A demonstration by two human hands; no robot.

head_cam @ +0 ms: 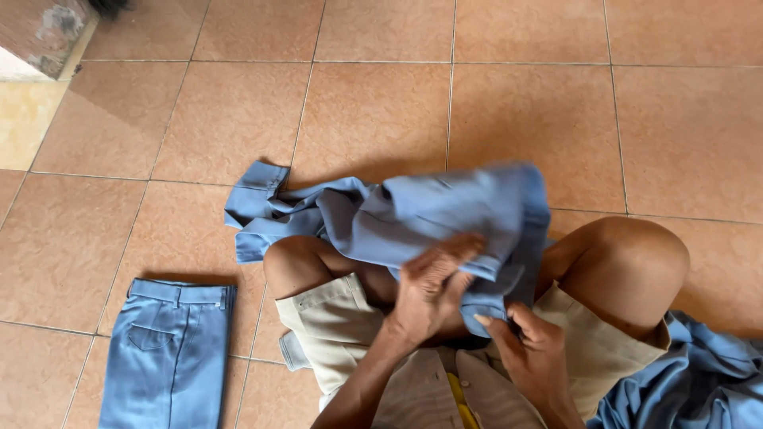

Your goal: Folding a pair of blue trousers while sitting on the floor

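I sit on a tiled floor with my knees bent. A light blue garment point(413, 210) lies bunched across my lap, one sleeve trailing left onto the tiles. My left hand point(429, 290) presses and grips the cloth near its middle lower edge. My right hand point(532, 353) pinches the lower right corner of the same garment between thumb and fingers. Both hands are close together in front of my beige shorts point(334, 318).
Folded blue trousers point(171, 349) lie flat on the floor at lower left. More crumpled blue cloth point(699, 381) sits at lower right beside my knee point(628, 254). A raised step or wall edge point(40, 40) is at the top left. Terracotta tiles point(517, 103) stretch ahead.
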